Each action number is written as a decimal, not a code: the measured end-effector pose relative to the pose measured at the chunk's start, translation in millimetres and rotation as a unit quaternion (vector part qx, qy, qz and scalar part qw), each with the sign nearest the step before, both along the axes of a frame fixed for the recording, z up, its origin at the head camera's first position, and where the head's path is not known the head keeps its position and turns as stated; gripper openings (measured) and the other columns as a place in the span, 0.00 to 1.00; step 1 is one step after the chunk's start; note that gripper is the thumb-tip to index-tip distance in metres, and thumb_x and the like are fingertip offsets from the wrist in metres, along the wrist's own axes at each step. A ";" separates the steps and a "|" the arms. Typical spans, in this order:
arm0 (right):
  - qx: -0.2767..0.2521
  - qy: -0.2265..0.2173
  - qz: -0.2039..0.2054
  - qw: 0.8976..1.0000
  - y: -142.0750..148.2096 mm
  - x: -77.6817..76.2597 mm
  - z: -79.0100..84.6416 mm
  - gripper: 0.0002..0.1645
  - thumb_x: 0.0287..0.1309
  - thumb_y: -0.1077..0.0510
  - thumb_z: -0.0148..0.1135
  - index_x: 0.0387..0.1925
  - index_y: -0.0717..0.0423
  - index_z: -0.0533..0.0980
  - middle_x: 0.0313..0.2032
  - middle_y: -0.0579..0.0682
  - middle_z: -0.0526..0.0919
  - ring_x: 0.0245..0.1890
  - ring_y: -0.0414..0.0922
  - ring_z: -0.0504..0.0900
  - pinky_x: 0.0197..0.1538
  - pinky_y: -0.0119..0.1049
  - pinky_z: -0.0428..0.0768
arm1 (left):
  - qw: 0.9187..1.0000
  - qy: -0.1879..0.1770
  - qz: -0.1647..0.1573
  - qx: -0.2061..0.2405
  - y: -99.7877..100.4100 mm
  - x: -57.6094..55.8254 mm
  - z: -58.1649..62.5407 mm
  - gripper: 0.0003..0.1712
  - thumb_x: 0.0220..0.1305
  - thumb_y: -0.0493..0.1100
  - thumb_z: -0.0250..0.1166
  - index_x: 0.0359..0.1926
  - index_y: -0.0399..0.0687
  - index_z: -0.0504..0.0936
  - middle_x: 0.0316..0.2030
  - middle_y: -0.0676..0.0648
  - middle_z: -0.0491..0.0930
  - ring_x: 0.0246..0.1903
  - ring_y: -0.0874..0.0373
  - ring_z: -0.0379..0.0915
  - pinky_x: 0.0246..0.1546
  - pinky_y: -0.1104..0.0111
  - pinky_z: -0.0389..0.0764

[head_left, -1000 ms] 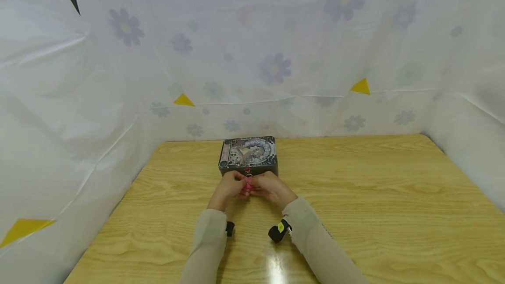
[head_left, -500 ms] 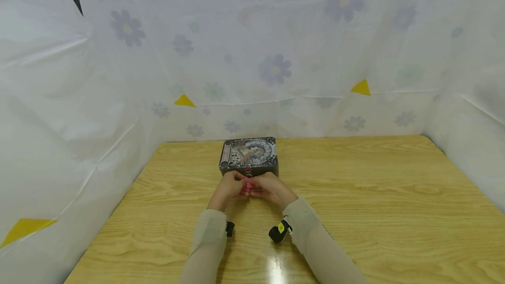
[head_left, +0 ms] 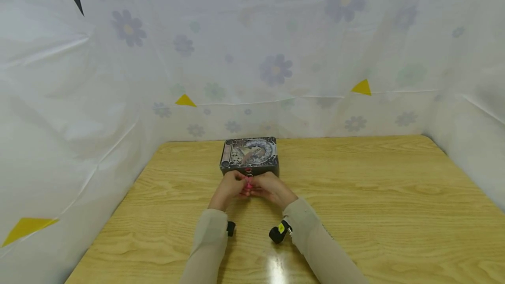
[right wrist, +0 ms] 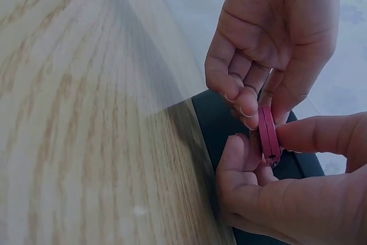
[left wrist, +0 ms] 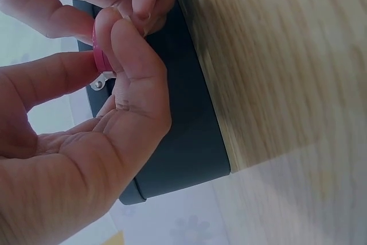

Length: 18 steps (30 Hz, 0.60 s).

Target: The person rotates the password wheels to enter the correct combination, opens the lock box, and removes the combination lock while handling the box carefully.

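Observation:
A dark tin box [head_left: 249, 153] with an illustrated lid stands shut near the table's back edge. At its front hangs a small pink padlock [right wrist: 267, 133], its shackle at the box's clasp [left wrist: 98, 84]. My left hand [head_left: 230, 185] pinches the padlock from the left between thumb and fingers. From the right, my right hand [head_left: 271, 186] pinches the same padlock, thumb on one face and curled fingers on the other. Both hands' fingertips nearly meet around it and hide much of its body. The padlock's narrow edge faces the right wrist camera.
The wood-grain table [head_left: 375, 205] stretches widely to the right of the box. A white flower-print sheet [head_left: 307, 56] hangs behind and at both sides. Black straps [head_left: 279, 231] sit at the wrists, below the sleeves.
Both hands stay at the padlock, with only slight finger movement. The box keeps its place, and the head view has shifted very slightly.

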State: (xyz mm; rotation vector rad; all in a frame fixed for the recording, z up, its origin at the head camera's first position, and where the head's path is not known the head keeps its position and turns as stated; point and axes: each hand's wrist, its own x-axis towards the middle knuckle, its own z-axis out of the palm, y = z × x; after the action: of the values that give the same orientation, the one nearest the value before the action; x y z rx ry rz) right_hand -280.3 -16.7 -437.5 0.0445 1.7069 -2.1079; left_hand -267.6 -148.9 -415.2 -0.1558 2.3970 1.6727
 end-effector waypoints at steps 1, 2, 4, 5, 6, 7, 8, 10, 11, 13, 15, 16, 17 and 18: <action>0.002 -0.001 -0.003 1.000 0.1 0.1 0.3 0.10 0.61 0.70 0.54 0.38 0.75 0.78 0.23 0.49 0.81 0.24 0.40 0.80 0.36 0.32 0.81 | 1.000 0.000 0.000 0.001 0.2 0.1 0.1 0.04 0.68 0.29 0.52 0.40 0.29 0.71 0.24 0.42 0.78 0.17 0.60 0.74 0.28 0.62 0.84; 0.004 -0.004 -0.005 1.000 0.1 0.1 0.4 0.10 0.61 0.69 0.54 0.38 0.74 0.78 0.23 0.49 0.81 0.24 0.40 0.80 0.36 0.33 0.81 | 1.000 0.000 0.000 -0.001 0.4 0.3 0.3 0.04 0.68 0.29 0.52 0.40 0.29 0.71 0.24 0.42 0.77 0.17 0.60 0.74 0.28 0.62 0.84; 0.005 -0.011 -0.008 1.000 0.0 -0.3 0.7 0.10 0.60 0.69 0.53 0.37 0.73 0.78 0.23 0.49 0.81 0.24 0.40 0.80 0.36 0.33 0.82 | 1.000 0.000 0.000 -0.003 0.9 0.8 1.0 0.05 0.67 0.29 0.52 0.40 0.28 0.72 0.24 0.42 0.77 0.17 0.60 0.74 0.28 0.61 0.84; 0.006 -0.015 -0.009 1.000 0.0 -0.4 1.0 0.10 0.60 0.69 0.53 0.38 0.73 0.78 0.22 0.50 0.81 0.24 0.41 0.80 0.36 0.33 0.82 | 1.000 0.001 0.000 -0.004 1.1 1.2 1.5 0.05 0.67 0.29 0.52 0.41 0.28 0.72 0.24 0.42 0.77 0.17 0.60 0.74 0.28 0.61 0.84; 0.007 -0.018 -0.009 1.000 0.1 -0.4 1.4 0.10 0.61 0.68 0.52 0.38 0.73 0.78 0.23 0.50 0.81 0.24 0.41 0.80 0.36 0.33 0.82 | 1.000 0.002 0.000 -0.006 1.2 1.3 1.7 0.05 0.67 0.29 0.52 0.41 0.28 0.72 0.24 0.42 0.77 0.17 0.59 0.74 0.28 0.61 0.84; 0.009 -0.024 -0.009 1.000 0.2 -0.5 1.9 0.10 0.61 0.68 0.52 0.38 0.72 0.77 0.23 0.50 0.81 0.24 0.41 0.80 0.35 0.33 0.82 | 1.000 0.003 -0.001 -0.007 1.2 1.6 2.2 0.05 0.67 0.29 0.52 0.41 0.28 0.72 0.24 0.42 0.77 0.18 0.59 0.74 0.29 0.60 0.84; 0.011 -0.028 -0.008 1.000 0.2 -0.6 2.3 0.10 0.61 0.68 0.51 0.38 0.71 0.77 0.23 0.50 0.80 0.24 0.41 0.80 0.35 0.32 0.82 | 1.000 0.004 -0.001 -0.009 1.2 1.9 2.6 0.05 0.67 0.29 0.52 0.41 0.28 0.72 0.24 0.42 0.77 0.18 0.59 0.74 0.29 0.60 0.84; 0.017 -0.030 -0.004 0.999 0.5 -0.6 2.8 0.11 0.62 0.67 0.52 0.39 0.72 0.77 0.23 0.50 0.80 0.24 0.41 0.80 0.35 0.32 0.82 | 1.000 0.004 -0.001 -0.009 1.3 2.3 3.1 0.06 0.67 0.29 0.52 0.41 0.27 0.72 0.24 0.41 0.77 0.18 0.59 0.74 0.29 0.60 0.84; 0.018 -0.031 -0.001 0.999 0.6 -0.6 2.8 0.11 0.62 0.67 0.52 0.39 0.71 0.77 0.23 0.50 0.80 0.24 0.41 0.80 0.35 0.32 0.82 | 1.000 0.004 -0.001 -0.008 1.4 2.5 3.5 0.06 0.67 0.29 0.52 0.41 0.27 0.72 0.24 0.42 0.76 0.17 0.59 0.74 0.29 0.60 0.84; 0.020 -0.028 0.003 0.999 0.8 -0.7 2.5 0.10 0.62 0.67 0.54 0.39 0.71 0.78 0.23 0.50 0.80 0.24 0.41 0.80 0.35 0.32 0.81 | 1.000 0.002 -0.001 -0.004 1.5 2.6 3.7 0.06 0.67 0.29 0.51 0.41 0.27 0.72 0.23 0.42 0.76 0.17 0.59 0.74 0.29 0.60 0.84; 0.019 -0.025 0.004 0.999 0.7 -1.0 2.0 0.09 0.62 0.67 0.55 0.38 0.71 0.79 0.23 0.50 0.80 0.24 0.41 0.80 0.36 0.33 0.81 | 1.000 0.000 0.000 0.001 1.4 2.7 3.7 0.05 0.67 0.28 0.51 0.41 0.28 0.71 0.23 0.42 0.75 0.17 0.59 0.73 0.29 0.60 0.84; 0.018 -0.023 0.004 1.000 0.5 -1.2 1.5 0.09 0.61 0.68 0.55 0.37 0.71 0.79 0.23 0.50 0.81 0.24 0.41 0.80 0.36 0.33 0.81 | 1.000 0.000 0.000 0.003 1.2 2.8 3.8 0.05 0.67 0.28 0.51 0.41 0.28 0.71 0.23 0.42 0.75 0.17 0.59 0.73 0.29 0.60 0.84; 0.017 -0.020 0.004 1.000 0.3 -1.1 1.3 0.09 0.61 0.68 0.55 0.37 0.71 0.79 0.24 0.50 0.80 0.24 0.41 0.80 0.36 0.33 0.81 | 1.000 0.000 0.000 0.005 1.2 2.9 3.9 0.05 0.67 0.28 0.51 0.41 0.28 0.71 0.23 0.42 0.75 0.17 0.59 0.73 0.29 0.60 0.84; 0.016 -0.018 0.003 1.000 0.0 -1.1 1.2 0.09 0.61 0.68 0.55 0.37 0.71 0.79 0.24 0.50 0.80 0.25 0.41 0.80 0.36 0.33 0.81 | 1.000 0.000 0.000 0.006 1.1 3.1 4.0 0.05 0.67 0.28 0.51 0.41 0.28 0.71 0.23 0.42 0.76 0.17 0.59 0.73 0.29 0.60 0.84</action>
State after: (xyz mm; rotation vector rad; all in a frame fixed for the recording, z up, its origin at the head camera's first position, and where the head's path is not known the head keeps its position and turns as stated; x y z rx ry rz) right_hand -281.4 -16.7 -436.3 0.0859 1.7173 -2.0632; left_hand -264.6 -147.8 -411.3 -0.1538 2.3864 1.6862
